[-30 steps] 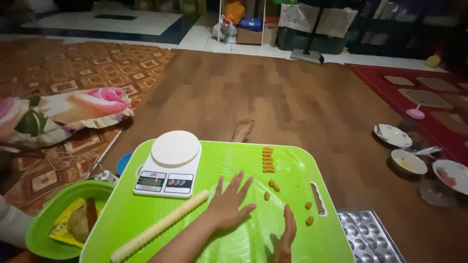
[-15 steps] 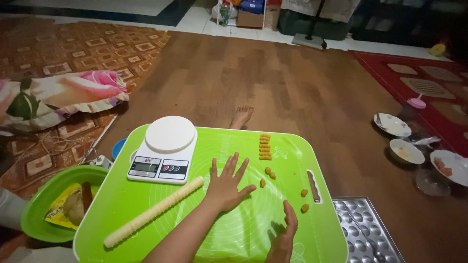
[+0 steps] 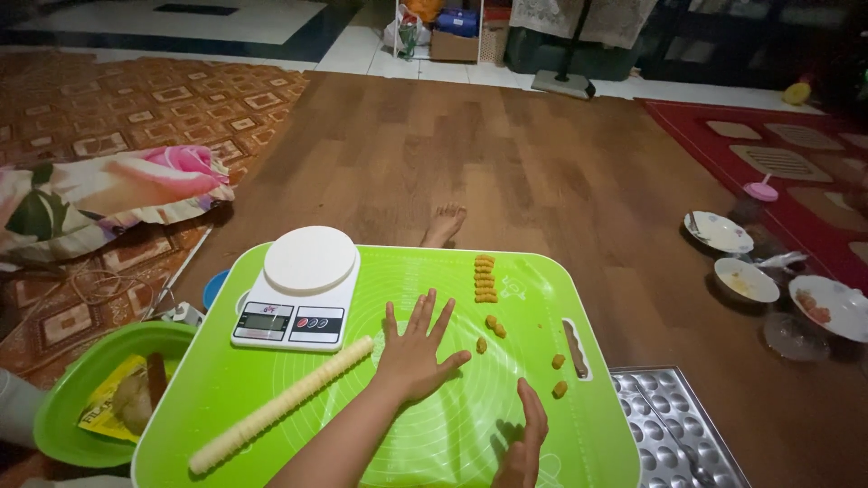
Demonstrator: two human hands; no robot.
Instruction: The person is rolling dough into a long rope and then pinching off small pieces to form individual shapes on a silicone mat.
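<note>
Far left of both hands, a green bowl [image 3: 68, 398] holding a yellow packet. Nearer, just left of the left hand [image 3: 413, 354], a long ridged dough roll [image 3: 280, 405] lying flat on the green tray [image 3: 226, 407], long axis diagonal, upper end pointing toward the hand and almost at the wrist, lower end toward the tray's near left corner. Up-left of that hand, a white kitchen scale [image 3: 301, 287]. Left hand flat, fingers spread, palm pressed on the translucent mat. Beyond the fingertips, a neat column of small orange dough pieces [image 3: 485, 278]; loose ones scattered between the hands. Right hand [image 3: 527, 432] on edge, fingers together, gripping nothing. Right of it, a metal mould tray [image 3: 674, 434].
</note>
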